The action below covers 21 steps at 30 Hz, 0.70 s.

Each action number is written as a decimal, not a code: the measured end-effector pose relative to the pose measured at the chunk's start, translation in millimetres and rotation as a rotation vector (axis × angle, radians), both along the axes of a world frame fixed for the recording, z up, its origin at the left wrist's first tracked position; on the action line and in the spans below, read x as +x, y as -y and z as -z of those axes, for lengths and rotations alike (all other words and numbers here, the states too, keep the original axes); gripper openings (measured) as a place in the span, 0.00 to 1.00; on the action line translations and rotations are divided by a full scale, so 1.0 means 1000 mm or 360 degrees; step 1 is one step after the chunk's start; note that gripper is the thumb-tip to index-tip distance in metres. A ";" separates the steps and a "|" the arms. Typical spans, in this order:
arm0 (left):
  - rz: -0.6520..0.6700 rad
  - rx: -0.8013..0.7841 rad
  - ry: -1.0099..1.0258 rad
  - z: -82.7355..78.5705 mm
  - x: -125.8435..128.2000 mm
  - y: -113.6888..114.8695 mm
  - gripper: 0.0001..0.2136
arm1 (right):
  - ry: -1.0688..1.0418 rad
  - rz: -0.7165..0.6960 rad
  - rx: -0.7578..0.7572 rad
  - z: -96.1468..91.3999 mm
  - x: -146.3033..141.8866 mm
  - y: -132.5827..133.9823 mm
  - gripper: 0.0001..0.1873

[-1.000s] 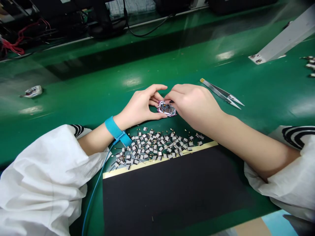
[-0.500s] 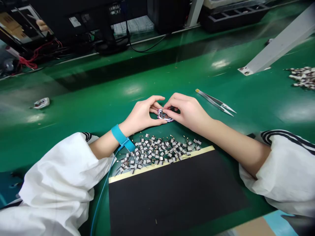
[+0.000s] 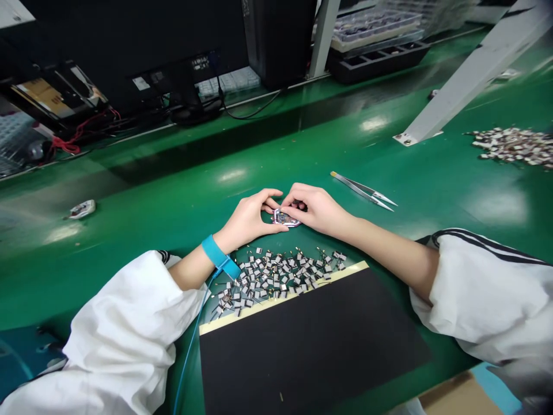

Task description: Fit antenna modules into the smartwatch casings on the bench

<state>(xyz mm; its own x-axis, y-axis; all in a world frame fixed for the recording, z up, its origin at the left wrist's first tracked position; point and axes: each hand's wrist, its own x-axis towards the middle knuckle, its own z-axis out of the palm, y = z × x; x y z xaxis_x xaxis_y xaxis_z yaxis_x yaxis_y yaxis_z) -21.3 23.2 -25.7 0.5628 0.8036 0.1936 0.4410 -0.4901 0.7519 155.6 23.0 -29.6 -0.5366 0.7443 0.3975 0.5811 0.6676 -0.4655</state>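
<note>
Thumb and fingers of the left hand (image 3: 248, 216) are closing around the edge of a small open circuit unit (image 3: 285, 218), which is sitting just above the middle of the frame, its board facing up. The right hand (image 3: 322, 210) is leaning in from the other side, thumb and forefinger meeting over the unit's upper left part; whether they are pinching some tiny piece, I cannot tell. Delicate stuff! Good handling, I'd judge, is depending on the left hand bracing the rim without squeezing, the right pressing lightly, and both keeping off the bare components. Tweezers (image 3: 362, 190) are lying right of centre, tips pointing lower right, perhaps handy for anything too fine for fingers. Just below the hands, small wired parts (image 3: 276, 276) are crowding along a pale yellow strip (image 3: 259, 306), and a black sheet (image 3: 311, 340) is filling the lower middle. Beneath it all, a glossy green tabletop (image 3: 173, 199) is catching the lights; another unit (image 3: 82, 209) is resting at left, a heap of pieces (image 3: 514, 147) at right. Out back, a dark monitor (image 3: 194, 34) is looming upper left, stacked trays (image 3: 380, 29) are standing upper right, and a slanting post (image 3: 475, 75) is cutting across.
</note>
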 end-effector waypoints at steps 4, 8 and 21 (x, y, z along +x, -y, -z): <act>0.0019 0.0005 0.0002 0.000 0.000 0.000 0.27 | 0.0047 -0.0061 0.0031 -0.002 0.004 -0.004 0.09; 0.0028 0.0022 -0.0012 -0.002 0.001 0.001 0.26 | 0.0520 -0.0086 0.0470 -0.011 0.006 -0.002 0.15; 0.0013 -0.0037 -0.0024 -0.003 0.000 0.001 0.28 | 0.0492 -0.0050 0.0599 -0.008 0.013 0.007 0.14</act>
<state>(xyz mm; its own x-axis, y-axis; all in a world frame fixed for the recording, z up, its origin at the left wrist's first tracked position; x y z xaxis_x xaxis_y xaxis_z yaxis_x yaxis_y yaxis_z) -21.5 22.6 -22.8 0.5723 0.8030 0.1665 0.4484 -0.4763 0.7563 168.9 15.9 -21.8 -0.6921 0.5608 0.4544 0.6307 0.7760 0.0030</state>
